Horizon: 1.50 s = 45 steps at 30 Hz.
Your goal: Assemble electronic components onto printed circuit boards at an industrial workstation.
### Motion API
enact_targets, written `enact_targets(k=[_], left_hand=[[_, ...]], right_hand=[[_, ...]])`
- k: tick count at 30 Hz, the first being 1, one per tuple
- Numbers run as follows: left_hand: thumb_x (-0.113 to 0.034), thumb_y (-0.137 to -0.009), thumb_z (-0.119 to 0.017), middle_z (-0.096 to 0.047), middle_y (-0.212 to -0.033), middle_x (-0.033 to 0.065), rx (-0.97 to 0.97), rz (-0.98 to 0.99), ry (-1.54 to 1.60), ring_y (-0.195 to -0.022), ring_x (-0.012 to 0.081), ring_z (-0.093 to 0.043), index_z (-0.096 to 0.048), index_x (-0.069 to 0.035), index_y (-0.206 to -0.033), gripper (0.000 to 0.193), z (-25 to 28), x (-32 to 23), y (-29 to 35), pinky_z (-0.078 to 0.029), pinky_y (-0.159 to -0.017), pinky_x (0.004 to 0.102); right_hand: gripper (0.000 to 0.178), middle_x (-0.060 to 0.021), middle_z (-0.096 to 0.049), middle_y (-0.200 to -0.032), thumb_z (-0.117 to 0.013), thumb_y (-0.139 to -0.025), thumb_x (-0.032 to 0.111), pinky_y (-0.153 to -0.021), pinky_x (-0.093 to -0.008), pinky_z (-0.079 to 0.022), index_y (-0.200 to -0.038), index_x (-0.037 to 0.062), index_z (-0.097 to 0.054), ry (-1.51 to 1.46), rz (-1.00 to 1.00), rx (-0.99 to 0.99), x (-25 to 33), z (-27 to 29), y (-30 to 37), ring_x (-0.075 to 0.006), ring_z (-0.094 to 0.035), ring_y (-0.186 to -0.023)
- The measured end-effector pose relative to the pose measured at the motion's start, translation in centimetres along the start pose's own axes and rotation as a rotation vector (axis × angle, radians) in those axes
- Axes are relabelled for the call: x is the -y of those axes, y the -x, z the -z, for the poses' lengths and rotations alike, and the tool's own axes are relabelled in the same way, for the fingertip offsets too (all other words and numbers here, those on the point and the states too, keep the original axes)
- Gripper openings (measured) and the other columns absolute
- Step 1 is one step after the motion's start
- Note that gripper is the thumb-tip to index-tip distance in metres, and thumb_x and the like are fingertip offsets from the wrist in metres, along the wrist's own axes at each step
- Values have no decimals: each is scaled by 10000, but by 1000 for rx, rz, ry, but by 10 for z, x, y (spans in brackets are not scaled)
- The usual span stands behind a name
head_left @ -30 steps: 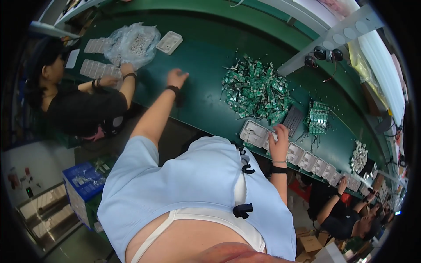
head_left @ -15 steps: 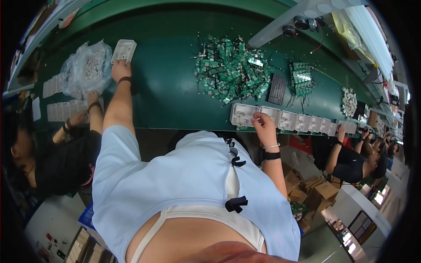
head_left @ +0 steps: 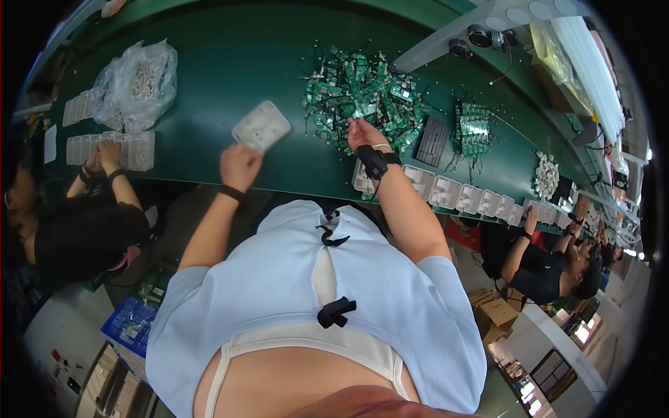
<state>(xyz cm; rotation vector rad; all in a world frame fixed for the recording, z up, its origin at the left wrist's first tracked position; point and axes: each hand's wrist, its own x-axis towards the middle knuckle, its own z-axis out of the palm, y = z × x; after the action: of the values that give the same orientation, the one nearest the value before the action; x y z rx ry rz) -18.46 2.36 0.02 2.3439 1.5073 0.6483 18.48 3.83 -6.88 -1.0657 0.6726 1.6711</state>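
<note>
My left hand (head_left: 240,167) is closed on the near end of a white plastic housing (head_left: 262,125), an open shallow tray with rounded corners. The housing is tilted at an angle over the green bench, left of a heap of green circuit boards (head_left: 383,97) with black wires. At the near edge of that heap is my right hand (head_left: 366,134), its fingers drawn together against the boards. Whether a board is pinched in them I cannot make out. Under my right wrist, partly covered, stands another white housing (head_left: 362,180), first in a row of housings (head_left: 446,192) along the bench's front edge.
A dark grey slotted block (head_left: 433,141) and a stack of boards (head_left: 472,129) lie right of the heap. At the left are a clear bag (head_left: 143,87) of small white parts and more housings (head_left: 141,150), with a co-worker's hands (head_left: 104,159). Another co-worker (head_left: 543,258) works at the right.
My left hand has brought the white housing from the far left toward the middle and nearer to me. My right hand has gone from the row of housings to the circuit-board heap.
</note>
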Motion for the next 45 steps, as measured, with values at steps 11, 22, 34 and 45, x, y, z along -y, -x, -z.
enact_targets(k=[11,22,34,45], left_hand=[[-181,-758,-786,-633,-926,64,129,69,101,-937,309,-600,-737,-129,-878,140,-49,-19,71,-459,-796,465],[-206,-582,-931,-482,-1439,200,1,290,207,-1349,404,-448,-399,-51,-1467,1045,-49,-14,47,-351,-1162,456],[-174,-601,-884,-453,-1440,214,-9,47,488,-1366,389,-451,-387,-23,-1447,993,43,-119,-29,-383,-1140,429],[-118,-579,-819,-455,-1413,221,-49,-82,518,-1281,422,-504,-395,-45,-1427,951,80,-179,-50,-441,-1068,424]], right_hand=[[142,-68,-675,-1085,-593,-1027,93,-807,-226,-555,-1160,56,-628,148,453,749,44,-27,133,-131,-655,-893],[132,-103,-708,-1066,-613,-1004,46,-780,-252,-573,-1113,-16,-655,104,398,402,15,-14,153,-206,-700,-1044],[124,-82,-750,-1021,-711,-925,25,-819,-262,-539,-1046,-2,-722,1078,1206,370,-45,-40,223,-199,-715,-934],[136,-100,-762,-976,-758,-827,-16,-814,-299,-540,-955,30,-760,1440,1604,459,-56,-57,237,-211,-711,-898]])
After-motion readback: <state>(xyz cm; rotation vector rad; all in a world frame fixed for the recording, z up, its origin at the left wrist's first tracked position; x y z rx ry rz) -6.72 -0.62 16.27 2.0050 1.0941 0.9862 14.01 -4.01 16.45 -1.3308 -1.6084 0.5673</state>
